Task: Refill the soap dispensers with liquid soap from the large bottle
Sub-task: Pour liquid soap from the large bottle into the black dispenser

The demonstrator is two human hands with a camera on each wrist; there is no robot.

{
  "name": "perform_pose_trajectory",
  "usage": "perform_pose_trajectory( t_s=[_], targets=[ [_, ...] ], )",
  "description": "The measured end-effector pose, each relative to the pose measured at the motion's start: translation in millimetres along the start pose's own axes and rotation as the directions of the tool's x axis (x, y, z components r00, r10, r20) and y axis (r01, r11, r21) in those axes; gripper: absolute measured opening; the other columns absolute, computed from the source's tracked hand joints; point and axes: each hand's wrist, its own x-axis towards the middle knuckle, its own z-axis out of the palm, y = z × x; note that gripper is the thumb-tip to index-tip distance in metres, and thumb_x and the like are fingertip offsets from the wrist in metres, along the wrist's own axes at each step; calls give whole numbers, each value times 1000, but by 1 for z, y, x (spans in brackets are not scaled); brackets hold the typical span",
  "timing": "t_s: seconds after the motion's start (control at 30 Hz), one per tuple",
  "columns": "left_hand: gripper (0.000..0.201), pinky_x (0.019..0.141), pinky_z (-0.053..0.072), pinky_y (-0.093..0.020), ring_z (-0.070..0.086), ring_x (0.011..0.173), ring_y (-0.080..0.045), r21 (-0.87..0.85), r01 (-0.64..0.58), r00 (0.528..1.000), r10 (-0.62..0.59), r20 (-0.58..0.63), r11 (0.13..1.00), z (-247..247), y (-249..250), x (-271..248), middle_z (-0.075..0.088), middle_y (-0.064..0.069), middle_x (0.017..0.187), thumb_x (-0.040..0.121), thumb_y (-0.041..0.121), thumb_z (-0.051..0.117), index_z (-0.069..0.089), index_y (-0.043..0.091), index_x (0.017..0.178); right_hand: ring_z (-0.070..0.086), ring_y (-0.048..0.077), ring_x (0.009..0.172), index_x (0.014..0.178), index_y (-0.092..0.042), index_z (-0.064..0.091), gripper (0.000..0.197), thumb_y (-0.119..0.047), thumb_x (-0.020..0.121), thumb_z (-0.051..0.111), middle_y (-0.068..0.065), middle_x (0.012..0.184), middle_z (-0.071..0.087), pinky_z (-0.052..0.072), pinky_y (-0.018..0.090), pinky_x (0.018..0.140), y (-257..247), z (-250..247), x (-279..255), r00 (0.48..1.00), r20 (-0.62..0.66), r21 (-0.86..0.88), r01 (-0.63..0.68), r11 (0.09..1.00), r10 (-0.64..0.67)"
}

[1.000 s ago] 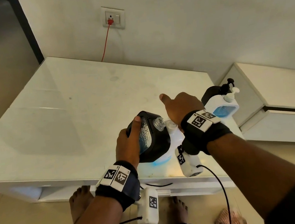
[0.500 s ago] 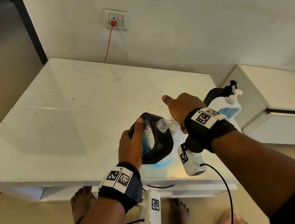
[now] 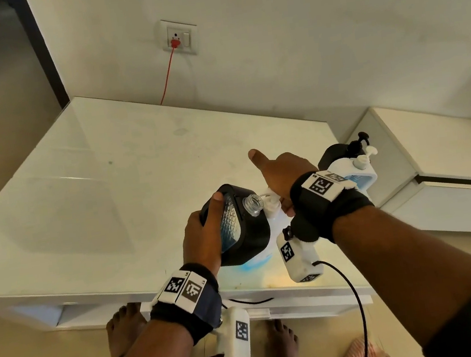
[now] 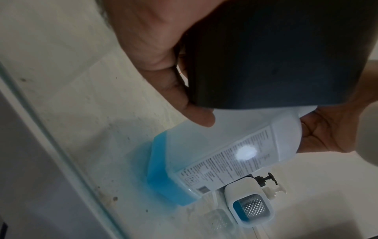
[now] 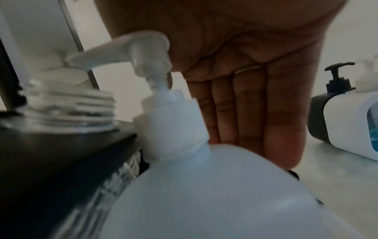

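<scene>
My left hand [image 3: 202, 232] grips a black soap dispenser [image 3: 247, 236] and tilts it to the right, its clear threaded neck [image 3: 253, 204] uncapped. The spout of the large white bottle's pump [image 5: 143, 46] reaches over that neck [image 5: 67, 103]. My right hand [image 3: 284, 172] presses its palm [image 5: 245, 48] on the pump head, fingers straight down behind the bottle [image 5: 225, 194], thumb stretched out. The large bottle [image 4: 225, 145] stands on the table with a little blue soap at its bottom. From the left wrist, my fingers [image 4: 163, 64] wrap the dispenser's dark body [image 4: 276, 56].
A white dispenser [image 3: 358, 175] and a black one [image 3: 335, 152], both with pumps on, stand at the table's right edge. The white glass table [image 3: 113, 208] stretches left and back. A lower white cabinet [image 3: 451, 181] is on the right; a red cable hangs from the wall socket [image 3: 178, 37].
Both hands, the dispenser and the large bottle keep their places; only the head view has shifted slightly.
</scene>
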Motion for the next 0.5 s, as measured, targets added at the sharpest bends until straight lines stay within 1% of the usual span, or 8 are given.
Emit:
perform_pose_trajectory(
  t_s=[0.07, 0.13, 0.2, 0.27, 0.3, 0.37, 0.43, 0.5],
  targets=[
    [94, 93, 60, -47, 69, 103, -27, 12, 0, 1000, 0, 3, 1000, 0, 0, 0, 72, -6, 111, 65, 92, 55, 65, 17, 122, 67, 32, 82, 76, -13, 56, 66, -71, 94, 30, 10, 81, 67, 55, 46, 89, 2, 3, 3, 1000, -27, -27, -2, 1000, 1],
    [101, 92, 60, -47, 70, 102, -26, 16, 1, 1000, -1, -2, 1000, -1, -1, 0, 72, -6, 111, 57, 95, 51, 65, 18, 121, 68, 32, 84, 77, -13, 55, 64, -71, 93, 33, 10, 86, 69, 55, 45, 88, 3, 7, 5, 999, -51, -46, -7, 999, 5],
    [104, 93, 60, -48, 70, 101, -26, 26, -7, 1000, 8, -4, 1000, -1, -2, 1, 73, -5, 110, 53, 96, 48, 66, 18, 120, 66, 31, 82, 77, -14, 55, 61, -70, 93, 35, 8, 85, 69, 53, 40, 84, 5, 10, 6, 996, -92, -71, -7, 997, 1],
    [100, 95, 59, -49, 70, 102, -26, 25, -2, 1000, 3, -7, 1000, -1, -3, 1, 73, -5, 111, 59, 96, 51, 66, 18, 121, 58, 26, 79, 73, -16, 50, 56, -65, 96, 36, 4, 77, 60, 43, 34, 76, 6, 12, 4, 991, -136, -103, -1, 995, -13],
    [94, 96, 58, -49, 69, 103, -26, 28, -1, 1000, 1, -14, 1000, -1, -3, 2, 72, -5, 111, 67, 93, 54, 65, 18, 122, 52, 23, 75, 70, -17, 45, 54, -63, 97, 36, 2, 72, 53, 38, 33, 74, 6, 12, 2, 988, -151, -112, -3, 994, -14],
    [85, 96, 58, -49, 69, 104, -26, 30, 6, 1000, -5, -22, 1000, -1, -3, 2, 71, -5, 112, 76, 87, 57, 65, 17, 123, 44, 19, 66, 68, -18, 42, 54, -62, 98, 36, 0, 68, 46, 33, 33, 73, 5, 12, -2, 987, -160, -116, -6, 993, -12],
    [88, 96, 58, -49, 69, 103, -27, 33, 10, 1000, -10, -19, 999, -1, -4, 3, 72, -5, 112, 71, 87, 55, 65, 17, 122, 47, 19, 65, 71, -16, 48, 58, -66, 96, 34, 2, 70, 53, 36, 33, 71, 5, 11, -2, 991, -136, -110, -6, 994, -9],
    [79, 96, 58, -50, 69, 103, -27, 42, 0, 1000, 1, -22, 999, -1, -5, 4, 71, -6, 112, 80, 83, 56, 64, 16, 123, 60, 26, 70, 75, -13, 56, 67, -72, 93, 31, 6, 74, 62, 48, 36, 74, 3, 6, -1, 998, -69, -71, -3, 997, -2]
  ],
)
